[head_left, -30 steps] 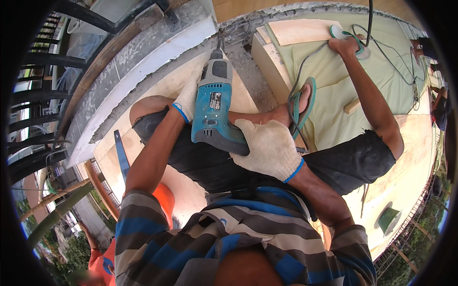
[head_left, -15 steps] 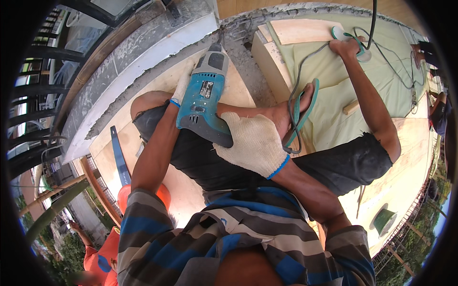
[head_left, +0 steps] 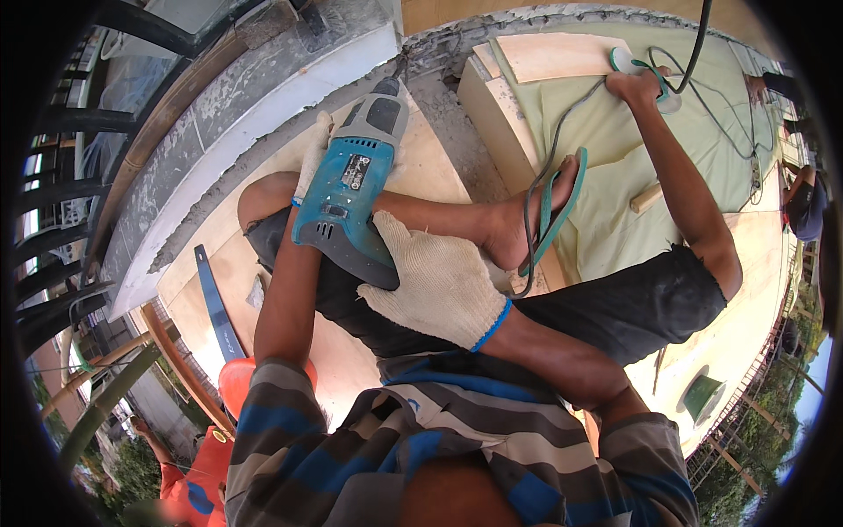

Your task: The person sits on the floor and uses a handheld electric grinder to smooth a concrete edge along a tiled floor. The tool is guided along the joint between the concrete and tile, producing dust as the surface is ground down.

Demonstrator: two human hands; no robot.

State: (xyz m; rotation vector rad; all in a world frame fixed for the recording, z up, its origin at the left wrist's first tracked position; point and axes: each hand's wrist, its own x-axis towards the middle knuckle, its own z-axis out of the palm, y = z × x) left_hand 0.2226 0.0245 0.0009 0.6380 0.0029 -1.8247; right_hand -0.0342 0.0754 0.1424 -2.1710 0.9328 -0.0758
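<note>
A teal and grey hammer drill point(head_left: 351, 180) lies at a slant over my bent leg, its nose aimed away at the rough concrete edge. My right hand point(head_left: 439, 285), in a cream knitted glove with a blue cuff, is closed round its dark rear handle, thumb on the upper side. On the tool's left flank, my gloved left hand point(head_left: 313, 162) supports the body from the side and beneath; most of its fingers are hidden behind the housing. The bit's tip is too small to make out against the concrete.
A hand saw point(head_left: 219, 303) with a red-orange handle lies on plywood at left. Beyond the drill runs a tiled ledge point(head_left: 198, 119) with black railings. A grey cord point(head_left: 549, 167) loops past my sandalled foot. A wooden box point(head_left: 496, 114) stands far right; people are at the edges.
The drill's rear end has swung left and slightly toward me, with both hands moving along with it. My right hand's grip has shifted a little on the handle.
</note>
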